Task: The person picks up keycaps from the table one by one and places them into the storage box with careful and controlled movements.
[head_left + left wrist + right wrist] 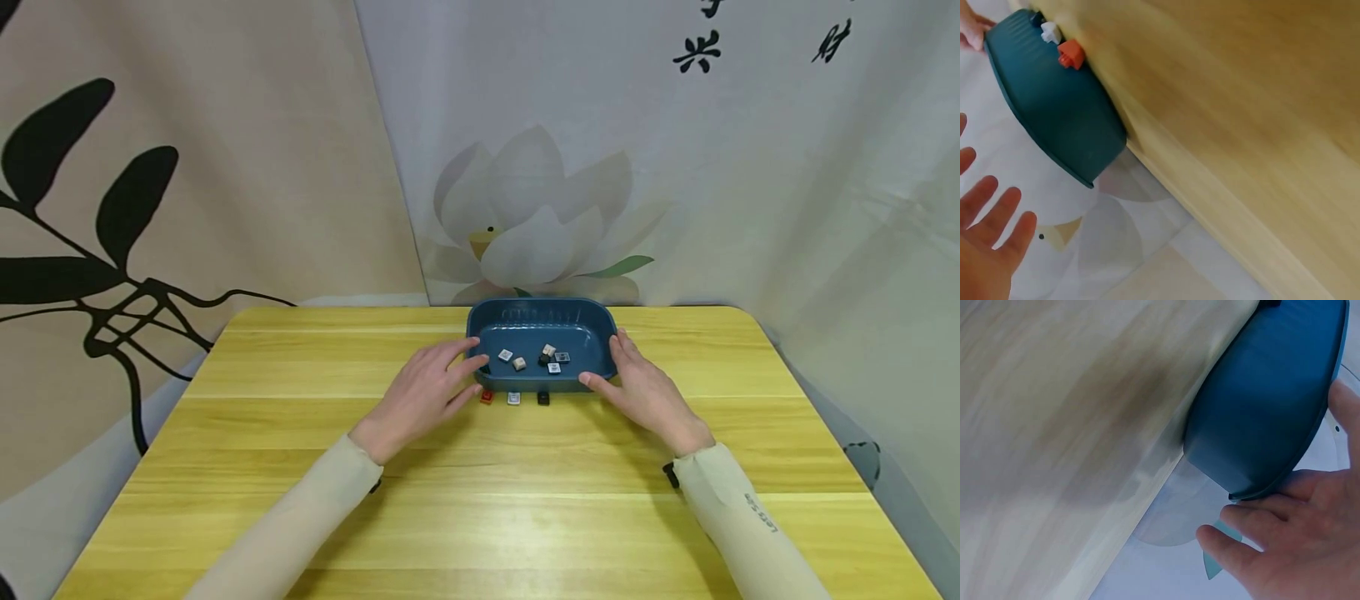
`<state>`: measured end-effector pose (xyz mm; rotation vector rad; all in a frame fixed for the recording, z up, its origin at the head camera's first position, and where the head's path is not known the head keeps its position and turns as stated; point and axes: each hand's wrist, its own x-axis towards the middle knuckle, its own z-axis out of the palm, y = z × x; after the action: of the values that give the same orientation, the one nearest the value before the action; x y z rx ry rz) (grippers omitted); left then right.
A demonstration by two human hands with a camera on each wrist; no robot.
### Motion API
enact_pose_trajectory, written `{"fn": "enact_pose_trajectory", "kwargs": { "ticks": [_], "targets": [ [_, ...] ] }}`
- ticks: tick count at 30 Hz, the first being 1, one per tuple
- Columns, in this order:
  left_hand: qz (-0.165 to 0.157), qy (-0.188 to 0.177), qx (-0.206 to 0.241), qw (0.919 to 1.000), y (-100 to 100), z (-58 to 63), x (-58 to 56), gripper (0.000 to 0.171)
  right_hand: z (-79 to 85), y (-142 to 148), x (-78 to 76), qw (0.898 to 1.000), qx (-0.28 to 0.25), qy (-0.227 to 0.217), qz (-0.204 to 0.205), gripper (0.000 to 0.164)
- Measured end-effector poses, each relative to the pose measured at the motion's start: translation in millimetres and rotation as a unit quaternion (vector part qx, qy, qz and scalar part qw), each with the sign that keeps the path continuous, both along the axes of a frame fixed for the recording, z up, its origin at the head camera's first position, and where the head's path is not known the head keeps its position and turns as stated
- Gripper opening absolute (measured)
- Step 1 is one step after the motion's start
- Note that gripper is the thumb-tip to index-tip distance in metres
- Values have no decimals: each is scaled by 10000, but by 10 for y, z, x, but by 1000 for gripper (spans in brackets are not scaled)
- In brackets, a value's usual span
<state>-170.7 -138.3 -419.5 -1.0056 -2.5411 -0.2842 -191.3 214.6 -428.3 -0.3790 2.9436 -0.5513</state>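
Note:
A dark blue rectangular tray [540, 385] stands at the table's far edge, with several small white and black keycap-like pieces [519, 363] inside. Along its near side sit a red piece [487, 397], a white piece [513, 398] and a black piece [543, 398]. My left hand [427, 387] is at the tray's left end, fingers spread; the left wrist view shows them apart from the tray wall. At the right near corner, my right hand [641, 387] touches the rim, its thumb along the front and its extended fingers by the right side.
The wooden table [525, 508] extends in front of the tray and to both sides. Right behind its far edge hangs a cloth backdrop [300, 167] with printed leaves, a lotus flower and written characters.

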Motion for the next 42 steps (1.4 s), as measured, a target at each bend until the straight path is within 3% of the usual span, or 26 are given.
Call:
{"fn": "enact_pose_trajectory", "kwargs": {
  "ticks": [10, 17, 24, 28, 42],
  "targets": [
    [-870, 75, -404, 9954, -70, -58, 70, 37, 9, -10, 11, 10000, -53, -17, -25, 106],
    [-1216, -234, -818, 9889, -66, -102, 83, 34, -1, -3, 11, 10000, -44, -7, -23, 107],
    [-1349, -754, -1776, 9719, -18, -134, 73, 39, 17, -2, 16, 9999, -61, -83, -40, 108],
    [-1360, -878, -2177, 9625, 25, -168, 63, 41, 18, -7, 21, 9999, -47, -94, -56, 108],
    [-1130, -828, -2487, 9584, 132, -249, -3, 35, 19, -7, 22, 10000, -39, -76, -41, 108]
  ]
}}
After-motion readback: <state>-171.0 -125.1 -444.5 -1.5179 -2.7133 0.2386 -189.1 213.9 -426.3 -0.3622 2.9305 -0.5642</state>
